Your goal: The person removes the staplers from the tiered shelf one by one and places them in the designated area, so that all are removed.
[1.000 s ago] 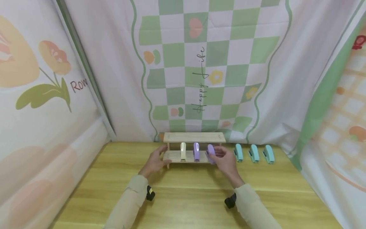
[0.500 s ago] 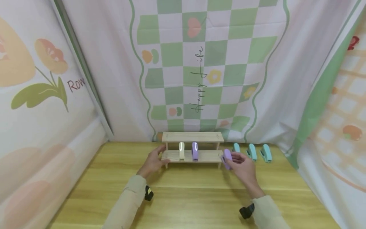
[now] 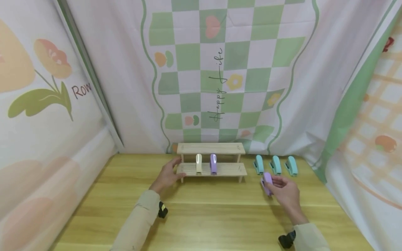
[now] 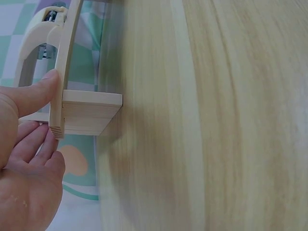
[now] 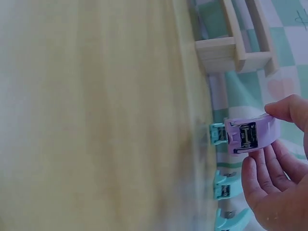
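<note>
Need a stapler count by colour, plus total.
Cream stapler: 1, on the wooden shelf
Purple staplers: 2, one on the shelf, one held off it
Teal staplers: 3, in a row on the table
Total: 6
</note>
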`<state>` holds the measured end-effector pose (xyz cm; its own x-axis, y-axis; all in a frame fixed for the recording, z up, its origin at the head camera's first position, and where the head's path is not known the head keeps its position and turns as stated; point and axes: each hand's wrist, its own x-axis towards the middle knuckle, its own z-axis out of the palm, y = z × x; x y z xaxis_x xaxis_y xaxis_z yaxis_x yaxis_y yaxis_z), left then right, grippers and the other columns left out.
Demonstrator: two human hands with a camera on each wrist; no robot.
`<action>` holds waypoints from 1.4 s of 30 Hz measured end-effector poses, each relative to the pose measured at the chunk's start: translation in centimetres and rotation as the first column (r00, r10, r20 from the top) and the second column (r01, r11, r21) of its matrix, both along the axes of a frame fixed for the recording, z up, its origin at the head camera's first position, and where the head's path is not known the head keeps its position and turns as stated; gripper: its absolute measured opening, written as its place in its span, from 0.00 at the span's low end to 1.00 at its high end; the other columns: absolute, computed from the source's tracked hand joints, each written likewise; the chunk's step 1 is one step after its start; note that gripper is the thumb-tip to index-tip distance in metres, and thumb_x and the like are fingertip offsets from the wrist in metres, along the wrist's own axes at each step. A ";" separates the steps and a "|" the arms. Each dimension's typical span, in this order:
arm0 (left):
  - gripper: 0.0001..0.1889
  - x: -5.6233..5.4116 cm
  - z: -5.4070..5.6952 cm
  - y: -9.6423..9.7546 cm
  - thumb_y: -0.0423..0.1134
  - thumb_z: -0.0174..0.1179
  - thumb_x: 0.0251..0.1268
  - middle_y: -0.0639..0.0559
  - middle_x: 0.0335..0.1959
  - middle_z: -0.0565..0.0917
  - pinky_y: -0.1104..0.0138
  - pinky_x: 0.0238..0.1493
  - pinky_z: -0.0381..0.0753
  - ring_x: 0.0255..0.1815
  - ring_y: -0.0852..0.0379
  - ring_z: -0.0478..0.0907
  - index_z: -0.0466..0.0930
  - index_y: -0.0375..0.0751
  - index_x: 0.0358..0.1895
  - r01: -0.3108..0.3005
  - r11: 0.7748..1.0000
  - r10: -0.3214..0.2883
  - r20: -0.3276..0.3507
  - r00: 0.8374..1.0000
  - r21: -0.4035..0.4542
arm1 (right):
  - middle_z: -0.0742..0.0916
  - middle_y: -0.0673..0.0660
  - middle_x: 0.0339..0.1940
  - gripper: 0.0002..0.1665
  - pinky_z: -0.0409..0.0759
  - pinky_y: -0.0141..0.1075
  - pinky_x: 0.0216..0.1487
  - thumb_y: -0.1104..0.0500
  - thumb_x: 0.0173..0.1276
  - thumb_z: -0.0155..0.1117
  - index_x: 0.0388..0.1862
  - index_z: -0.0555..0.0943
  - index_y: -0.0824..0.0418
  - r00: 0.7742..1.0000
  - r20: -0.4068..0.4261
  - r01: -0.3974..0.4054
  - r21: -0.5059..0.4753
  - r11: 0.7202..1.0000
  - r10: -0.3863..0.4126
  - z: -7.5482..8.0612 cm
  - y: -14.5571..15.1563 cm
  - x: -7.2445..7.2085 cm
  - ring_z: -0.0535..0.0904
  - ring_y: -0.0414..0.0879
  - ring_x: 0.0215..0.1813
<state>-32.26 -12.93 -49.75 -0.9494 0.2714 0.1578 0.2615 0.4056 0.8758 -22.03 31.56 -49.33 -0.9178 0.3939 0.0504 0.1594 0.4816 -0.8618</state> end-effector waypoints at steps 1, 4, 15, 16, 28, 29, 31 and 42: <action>0.39 0.0 0.0 0.0 0.31 0.73 0.64 0.38 0.77 0.74 0.36 0.84 0.58 0.82 0.33 0.63 0.67 0.37 0.78 0.003 1.000 -0.003 -0.001 1.000 -0.001 | 0.90 0.69 0.54 0.28 0.87 0.23 0.37 0.58 0.67 0.77 0.62 0.82 0.71 1.000 0.004 -0.003 0.006 1.000 0.003 -0.1 0.1 0.0 0.80 0.27 0.37; 0.39 -0.1 0.0 0.0 0.31 0.73 0.64 0.38 0.77 0.74 0.36 0.84 0.57 0.82 0.33 0.63 0.67 0.37 0.78 0.008 1.000 -0.008 -0.004 1.000 -0.007 | 0.91 0.69 0.53 0.28 0.86 0.23 0.36 0.58 0.67 0.77 0.61 0.83 0.72 1.000 0.013 -0.008 0.011 1.000 0.007 -0.3 0.3 -0.1 0.80 0.28 0.37; 0.39 -0.1 0.0 0.0 0.32 0.74 0.64 0.38 0.77 0.74 0.36 0.84 0.58 0.82 0.33 0.64 0.68 0.39 0.78 -0.001 1.000 0.001 -0.012 1.000 -0.020 | 0.91 0.69 0.54 0.27 0.86 0.22 0.37 0.59 0.67 0.76 0.60 0.82 0.72 0.999 0.037 -0.018 -0.001 1.000 0.018 -0.9 0.8 -0.6 0.82 0.30 0.38; 0.39 -0.1 0.0 0.0 0.32 0.74 0.64 0.38 0.77 0.74 0.35 0.84 0.58 0.82 0.33 0.64 0.68 0.39 0.78 -0.005 1.000 0.004 -0.013 1.000 -0.026 | 0.91 0.69 0.54 0.27 0.86 0.22 0.37 0.59 0.67 0.76 0.60 0.82 0.72 0.999 0.037 -0.020 -0.001 1.000 0.020 -1.0 0.8 -0.6 0.82 0.30 0.38; 0.38 -0.1 0.1 0.0 0.33 0.73 0.65 0.39 0.77 0.74 0.37 0.85 0.58 0.82 0.34 0.63 0.68 0.40 0.78 -0.014 0.999 0.014 -0.003 1.000 -0.035 | 0.88 0.69 0.62 0.35 0.77 0.12 0.45 0.47 0.69 0.76 0.67 0.80 0.67 0.994 -0.077 -0.068 0.129 0.989 0.078 2.0 -1.3 -1.1 0.86 0.57 0.59; 0.38 -0.2 0.1 0.0 0.33 0.73 0.65 0.39 0.77 0.74 0.37 0.85 0.58 0.82 0.34 0.64 0.68 0.40 0.78 -0.016 0.999 0.015 -0.004 1.000 -0.034 | 0.88 0.69 0.62 0.35 0.80 0.15 0.47 0.48 0.70 0.76 0.67 0.80 0.67 0.991 -0.085 -0.090 0.129 0.988 0.102 2.5 -1.9 -1.3 0.86 0.59 0.61; 0.38 -0.2 0.2 0.0 0.32 0.73 0.64 0.38 0.77 0.74 0.37 0.85 0.58 0.82 0.34 0.64 0.68 0.40 0.78 -0.018 0.999 0.018 -0.003 1.000 -0.035 | 0.88 0.68 0.62 0.34 0.85 0.24 0.55 0.47 0.71 0.75 0.67 0.80 0.66 0.985 -0.094 -0.130 0.134 0.982 0.143 3.0 -3.2 -1.7 0.85 0.60 0.62; 0.39 -0.1 0.1 0.1 0.32 0.73 0.65 0.36 0.77 0.74 0.36 0.84 0.59 0.82 0.33 0.63 0.67 0.37 0.78 -0.012 1.000 0.012 0.012 1.000 -0.029 | 0.86 0.67 0.64 0.34 0.82 0.54 0.72 0.48 0.71 0.75 0.68 0.79 0.64 0.954 -0.117 -0.275 0.033 0.961 0.277 3.8 -10.7 -4.2 0.83 0.61 0.66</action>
